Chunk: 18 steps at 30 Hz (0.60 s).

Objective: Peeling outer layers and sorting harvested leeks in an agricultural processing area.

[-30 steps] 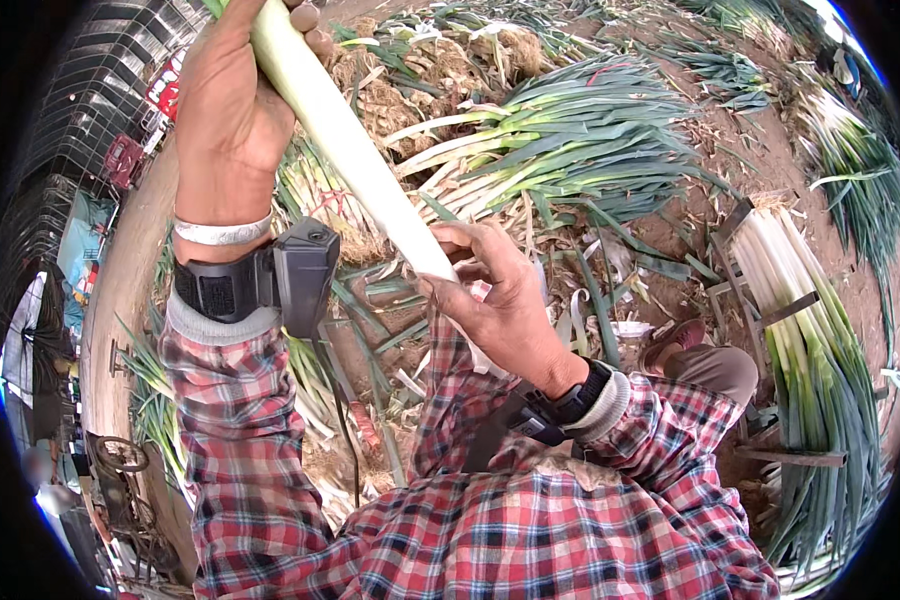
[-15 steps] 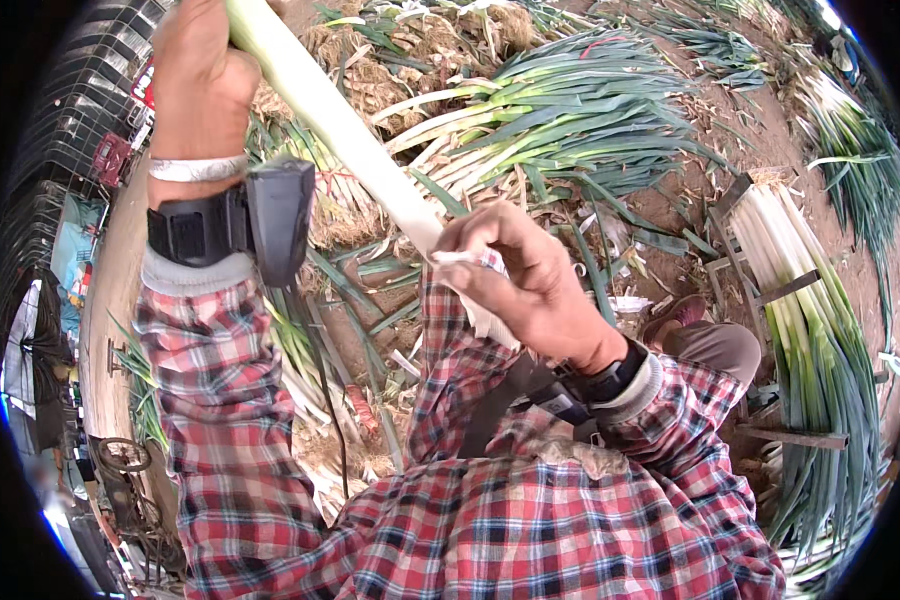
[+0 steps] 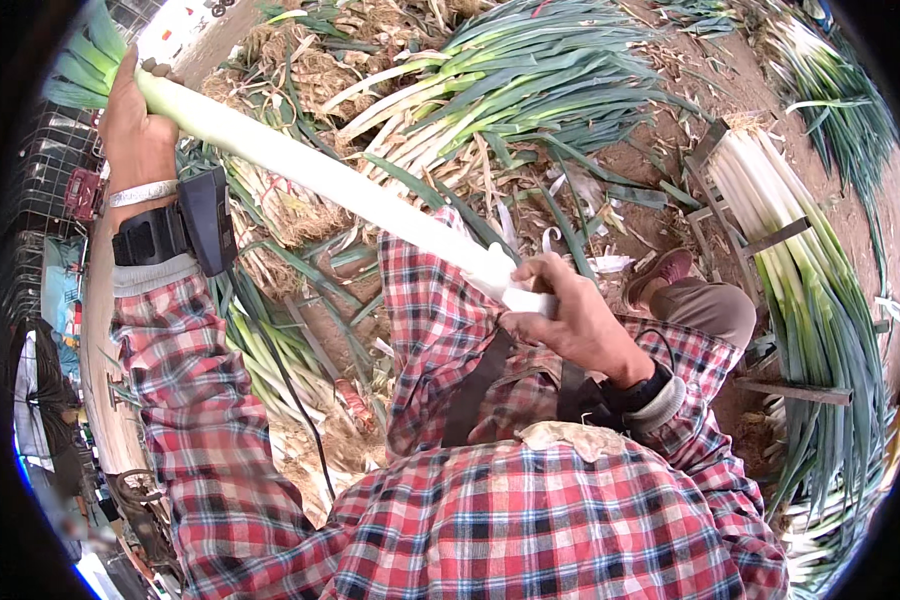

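My left hand (image 3: 138, 135) is closed around a large green onion (image 3: 320, 180), just below its green leaves at the upper left. The long white shaft slants down to the right across my lap. At its lower white end my right hand (image 3: 575, 315) is closed, thumb and fingers pinching the tip. A loose strip of pale skin curls up beside those fingers. Part of the tip is hidden by the fingers. Both wrists carry dark straps, the left with a black box (image 3: 208, 220).
A heap of green onions (image 3: 530, 90) lies ahead on the dirt floor, with rooty ones to its left. On the right, a metal rack (image 3: 795, 392) holds a bundle of cleaned green onions (image 3: 800, 250). More lie at the far right. A black cable (image 3: 295, 390) hangs by my left arm.
My left hand has moved left and slightly down, bringing the green leaves into view. My right hand has shifted right and down with the white end. The shaft now lies flatter.
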{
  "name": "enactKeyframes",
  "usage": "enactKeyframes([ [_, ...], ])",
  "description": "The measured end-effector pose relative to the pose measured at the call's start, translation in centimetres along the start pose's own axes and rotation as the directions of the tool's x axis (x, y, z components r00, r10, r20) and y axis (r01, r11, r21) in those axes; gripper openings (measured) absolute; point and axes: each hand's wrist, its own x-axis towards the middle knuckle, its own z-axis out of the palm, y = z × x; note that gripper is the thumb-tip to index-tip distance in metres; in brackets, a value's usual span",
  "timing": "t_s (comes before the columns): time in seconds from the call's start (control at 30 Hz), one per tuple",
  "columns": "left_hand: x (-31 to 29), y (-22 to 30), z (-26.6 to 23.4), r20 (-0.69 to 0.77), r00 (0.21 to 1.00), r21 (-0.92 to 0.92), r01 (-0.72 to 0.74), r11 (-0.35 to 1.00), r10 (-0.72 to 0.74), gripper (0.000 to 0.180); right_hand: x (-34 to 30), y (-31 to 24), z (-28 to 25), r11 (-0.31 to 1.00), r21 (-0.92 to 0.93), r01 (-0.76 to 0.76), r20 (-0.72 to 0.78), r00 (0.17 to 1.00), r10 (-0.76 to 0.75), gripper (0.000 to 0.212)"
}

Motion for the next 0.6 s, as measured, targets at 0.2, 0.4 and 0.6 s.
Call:
enactKeyframes([
  [0.2,-2.1,-0.4,2.8,-0.056,0.992,0.02,-0.11,0.994,0.111,0.018,2.7,1.2,1.0,0.853,-0.521,0.007,-0.095,0.993,-0.066,0.038],
  [0.4,-1.7,-0.2,-3.0,0.613,0.605,0.585,-0.78,0.222,0.508,0.019,-4.2,3.9,-1.5,0.941,-0.338,0.025,0.074,0.997,0.0,0.013],
  [0.6,-0.3,1.9,-4.5,0.542,0.738,0.707,-0.659,0.255,0.402,0.047,-4.3,7.0,-3.1,0.819,-0.574,0.011,0.131,0.988,0.079,0.05],
])
